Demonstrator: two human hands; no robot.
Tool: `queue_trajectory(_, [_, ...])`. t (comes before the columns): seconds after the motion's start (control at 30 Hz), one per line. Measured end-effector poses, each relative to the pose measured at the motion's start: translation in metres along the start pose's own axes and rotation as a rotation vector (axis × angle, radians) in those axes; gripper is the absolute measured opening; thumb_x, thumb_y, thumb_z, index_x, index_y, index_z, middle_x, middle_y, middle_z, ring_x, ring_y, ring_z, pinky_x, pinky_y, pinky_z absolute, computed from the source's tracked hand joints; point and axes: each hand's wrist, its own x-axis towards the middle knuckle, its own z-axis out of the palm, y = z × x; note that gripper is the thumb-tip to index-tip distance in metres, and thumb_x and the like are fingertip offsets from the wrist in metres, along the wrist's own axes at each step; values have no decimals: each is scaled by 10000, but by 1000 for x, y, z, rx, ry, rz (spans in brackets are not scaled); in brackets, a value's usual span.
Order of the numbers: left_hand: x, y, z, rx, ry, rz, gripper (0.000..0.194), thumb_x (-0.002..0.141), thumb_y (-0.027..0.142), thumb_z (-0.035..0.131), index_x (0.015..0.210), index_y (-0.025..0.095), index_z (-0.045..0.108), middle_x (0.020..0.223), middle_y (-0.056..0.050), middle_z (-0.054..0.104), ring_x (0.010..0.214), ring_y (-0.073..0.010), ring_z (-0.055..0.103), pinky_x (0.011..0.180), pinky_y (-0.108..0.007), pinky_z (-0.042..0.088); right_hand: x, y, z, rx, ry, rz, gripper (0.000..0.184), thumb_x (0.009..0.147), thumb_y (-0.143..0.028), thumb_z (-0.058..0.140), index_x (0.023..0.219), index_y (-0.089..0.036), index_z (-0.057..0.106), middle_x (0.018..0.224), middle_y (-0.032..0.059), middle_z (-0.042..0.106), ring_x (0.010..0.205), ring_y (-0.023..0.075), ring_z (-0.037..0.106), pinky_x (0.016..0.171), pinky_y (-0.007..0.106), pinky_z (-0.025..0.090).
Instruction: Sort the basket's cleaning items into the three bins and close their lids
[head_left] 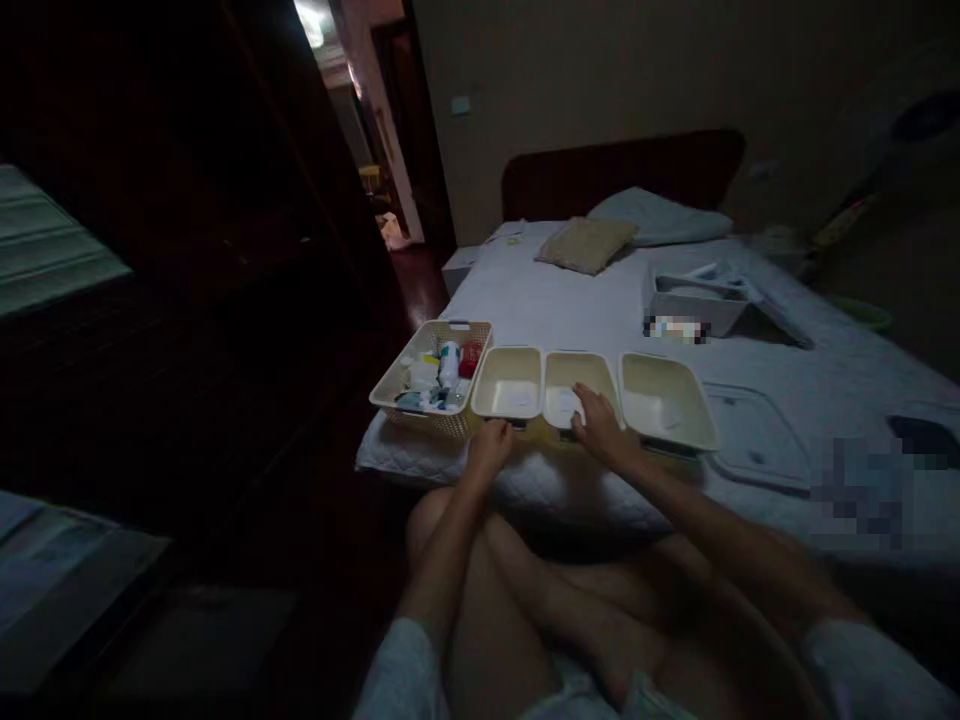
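Though dim, apparent bottle point(449, 366) in basket point(454, 424)

Filled basket point(384, 396), three cream bins point(669, 402), two hands point(600, 428), bed point(577, 290)

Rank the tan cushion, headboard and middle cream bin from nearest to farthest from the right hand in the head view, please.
1. Middle cream bin, at the right hand.
2. Tan cushion, farther up the bed.
3. Headboard, at the bed's far end.
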Motion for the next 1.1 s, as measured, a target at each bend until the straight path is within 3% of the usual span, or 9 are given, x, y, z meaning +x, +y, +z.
queue_trajectory(0.13, [19, -40, -35, 100, 58, -30, 291, 884, 260, 340, 794, 154, 596, 831, -72, 639, 775, -145, 577, 666, -242, 372, 40, -51, 20, 37, -170, -176, 480, 816, -196, 415, 1280, -73, 419, 1346, 178, 435, 1247, 250, 395, 1046, 452, 276])
queue_trajectory(0.3, [33, -84, -65, 278, 121, -13, 281, 878, 235, 346, 814, 144, 604, 866, -93, 638, 863, -174, 569, 773, -272, 384, 85, -111, 38, 79, -208, -183, 440, 811, -164, 403, 1238, -73, 457, 1296, 182, 476, 1200, 245, 428, 1024, 418, 292])
queue_trajectory(0.47, [50, -115, -80, 428, 118, 21, 287, 875, 255, 351, 872, 141, 614, 933, -106, 635, 952, -199, 549, 855, -303, 379, 116, -151, 53, 132, -220, -218, 378, 814, -169, 412, 1174, -84, 490, 1190, 168, 531, 1097, 229, 480, 951, 357, 353])
queue_trajectory(0.8, [87, -178, -85, 385, 31, -156, 290, 822, 280, 435, 1014, 143, 604, 1055, -106, 631, 1036, -195, 553, 909, -277, 384, 154, -193, 88, 92, -317, -235, 334, 820, -191, 420, 1141, -127, 486, 1128, 135, 528, 1014, 202, 515, 863, 287, 403])
queue_trajectory(0.93, [92, -186, -78, 337, -64, -208, 355, 824, 319, 427, 1112, 160, 561, 1145, -103, 604, 1078, -202, 543, 908, -293, 393, 154, -195, 110, 25, -410, -154, 322, 822, -210, 425, 1132, -145, 486, 1138, 132, 525, 1009, 212, 526, 798, 289, 430])
queue_trajectory(1.1, [92, -187, -70, 419, -161, -202, 403, 836, 343, 380, 1165, 165, 528, 1163, -123, 596, 1110, -240, 527, 927, -364, 382, 148, -193, 134, -77, -486, -105, 318, 790, -240, 482, 1089, -143, 528, 1073, 128, 568, 990, 233, 544, 832, 335, 420])
